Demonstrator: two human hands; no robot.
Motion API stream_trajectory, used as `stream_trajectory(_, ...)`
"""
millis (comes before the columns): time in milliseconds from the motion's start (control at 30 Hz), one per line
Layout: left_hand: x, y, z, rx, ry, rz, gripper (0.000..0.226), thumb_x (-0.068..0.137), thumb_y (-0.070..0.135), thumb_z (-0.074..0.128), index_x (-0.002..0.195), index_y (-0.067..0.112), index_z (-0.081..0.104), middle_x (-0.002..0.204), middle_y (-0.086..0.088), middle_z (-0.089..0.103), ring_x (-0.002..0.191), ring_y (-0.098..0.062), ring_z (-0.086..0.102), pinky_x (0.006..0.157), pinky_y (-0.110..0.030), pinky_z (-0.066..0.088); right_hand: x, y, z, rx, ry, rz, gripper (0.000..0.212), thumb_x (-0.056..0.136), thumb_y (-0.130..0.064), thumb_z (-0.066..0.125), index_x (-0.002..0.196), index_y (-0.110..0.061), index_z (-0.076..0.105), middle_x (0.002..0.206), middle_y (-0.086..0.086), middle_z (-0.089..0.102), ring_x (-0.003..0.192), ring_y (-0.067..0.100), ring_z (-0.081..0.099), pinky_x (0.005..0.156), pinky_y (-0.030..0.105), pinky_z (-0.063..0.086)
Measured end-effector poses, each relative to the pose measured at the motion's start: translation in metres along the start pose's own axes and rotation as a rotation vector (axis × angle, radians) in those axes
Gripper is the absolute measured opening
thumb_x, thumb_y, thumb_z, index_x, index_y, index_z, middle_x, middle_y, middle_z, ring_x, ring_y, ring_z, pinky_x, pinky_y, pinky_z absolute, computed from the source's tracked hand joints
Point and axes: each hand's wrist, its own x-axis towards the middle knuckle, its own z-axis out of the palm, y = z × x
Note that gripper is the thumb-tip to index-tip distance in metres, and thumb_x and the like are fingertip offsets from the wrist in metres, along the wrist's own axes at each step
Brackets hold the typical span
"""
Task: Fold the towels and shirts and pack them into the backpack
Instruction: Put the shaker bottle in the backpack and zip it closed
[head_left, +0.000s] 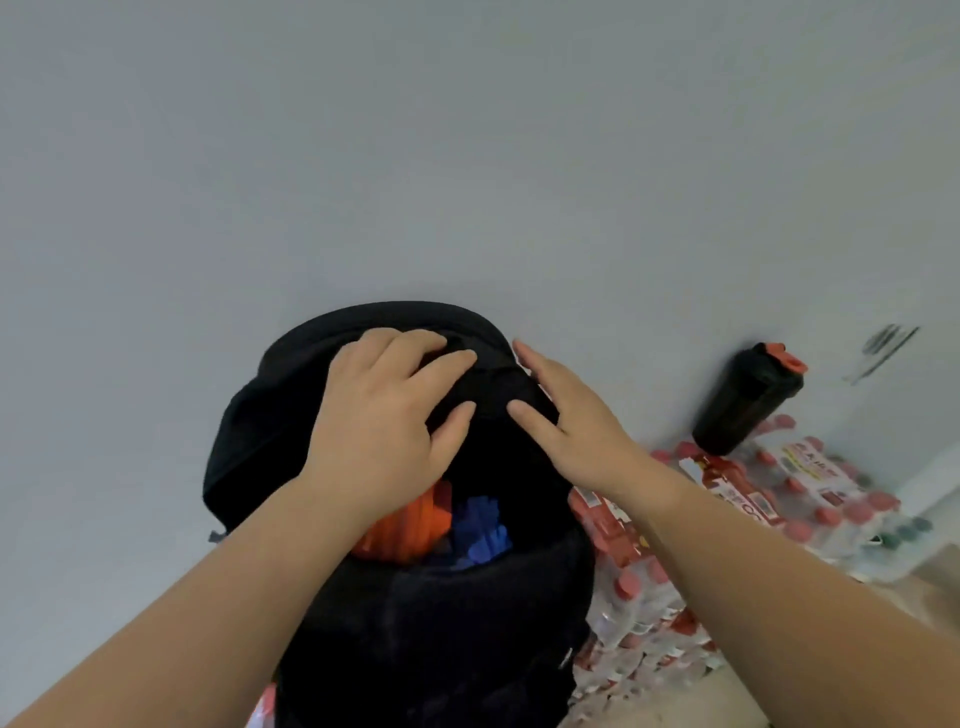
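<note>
The left hand (384, 415) grips the top flap of the limp backpack (426, 649); the right hand (571, 421) lies flat against it. Its rim seems the firmest hold.

Your backpack (415, 623) is plain black all over. In it you have an orange cloth (410, 525) and a deep blue cloth (480, 530). Your wall (467, 156) is flat pale grey. The shaker bottle (743, 405) is black with an orange-red lid (782, 357). The clear water bottle packs (810, 499) show red caps and red labels, with a few green caps (906, 530).
</note>
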Motion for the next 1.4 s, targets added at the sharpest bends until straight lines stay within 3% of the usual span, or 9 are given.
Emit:
stream_trajectory(167,0.035,0.076,0.052,0.068,-0.211,0.039,0.039,0.083,0.045,0.061,0.115,0.023,0.071,0.124,-0.004,0.063,0.113,-0.031,0.054,0.09,-0.048,0.043,-0.012,0.071,-0.043,0.026,-0.06,0.063,0.064,0.097,-0.061,0.045,0.155,-0.041,0.025,0.158,-0.017,0.033,0.141,0.002,0.033,0.116,0.03,0.031)
stream_trajectory(400,0.102,0.168,0.14,0.05,-0.459,-0.088,0.044,0.088,0.053,0.062,0.124,0.029,0.065,0.128,0.001,0.058,0.12,-0.026,0.049,0.099,-0.044,0.041,-0.038,0.213,-0.14,-0.454,0.151,0.086,0.057,0.088,-0.051,0.066,0.137,-0.023,0.056,0.137,0.002,0.058,0.13,0.024,0.045,0.112,0.04,0.032)
stream_trajectory(567,0.127,0.215,0.219,-0.191,-0.574,-0.187,0.05,0.091,0.051,0.06,0.137,0.031,0.054,0.135,0.003,0.054,0.127,-0.022,0.047,0.105,-0.042,0.042,-0.055,0.283,-0.203,-0.624,0.158,0.389,0.072,0.079,-0.055,0.072,0.143,-0.036,0.044,0.157,0.005,0.033,0.148,0.035,0.017,0.119,0.054,0.017)
stream_trajectory(700,0.143,0.244,0.285,-0.342,-0.697,-0.311,0.07,0.09,0.048,0.064,0.151,0.042,0.03,0.151,0.0,0.04,0.135,-0.023,0.042,0.111,-0.039,0.039,-0.057,0.325,-0.237,-0.29,0.106,0.589,0.091,0.079,-0.052,0.077,0.153,-0.042,0.027,0.166,0.007,0.014,0.151,0.034,0.013,0.121,0.053,0.021)
stream_trajectory(800,0.152,0.262,0.327,-0.448,-0.747,-0.369,0.076,0.091,0.043,0.065,0.154,0.044,0.021,0.153,-0.003,0.036,0.136,-0.024,0.043,0.11,-0.034,0.036,-0.059,0.348,-0.239,0.001,0.024,0.555,0.086,0.083,-0.044,0.076,0.155,-0.038,0.029,0.159,0.001,0.033,0.146,0.022,0.033,0.118,0.044,0.031)
stream_trajectory(967,0.162,0.272,0.375,-0.624,-0.758,-0.413,0.084,0.092,0.031,0.068,0.156,0.045,0.015,0.161,-0.002,0.025,0.147,-0.02,0.028,0.121,-0.036,0.026,-0.059,0.357,-0.233,0.172,0.062,0.45,0.061,0.088,-0.012,0.072,0.138,-0.032,0.041,0.13,-0.009,0.055,0.115,0.008,0.052,0.089,0.004,0.037)
stream_trajectory(1200,0.147,0.269,0.396,-0.761,-0.702,-0.384,0.091,0.092,0.022,0.071,0.154,0.051,0.012,0.164,0.004,0.021,0.15,-0.005,0.015,0.123,-0.027,0.017,-0.058,0.363,-0.221,0.172,0.099,0.36,0.062,0.084,-0.019,0.076,0.133,-0.043,0.045,0.13,-0.008,0.052,0.121,0.008,0.052,0.103,0.041,0.049)
stream_trajectory(1300,0.139,0.265,0.377,-0.789,-0.592,-0.384,0.09,0.09,0.024,0.073,0.154,0.051,0.015,0.155,0.008,0.033,0.14,0.001,0.03,0.111,-0.006,0.023,-0.06,0.347,-0.218,0.242,0.078,0.305,0.06,0.089,-0.026,0.073,0.137,-0.047,0.043,0.132,-0.011,0.052,0.121,0.008,0.052,0.1,0.044,0.05)
stream_trajectory(1400,0.133,0.261,0.342,-0.777,-0.481,-0.378,0.094,0.086,0.027,0.077,0.148,0.062,0.016,0.16,0.006,0.022,0.147,-0.005,0.023,0.112,-0.008,0.023,-0.06,0.314,-0.217,0.36,-0.001,0.241,0.058,0.094,-0.028,0.066,0.141,-0.049,0.04,0.136,-0.016,0.053,0.126,0.008,0.052,0.1,0.043,0.052)
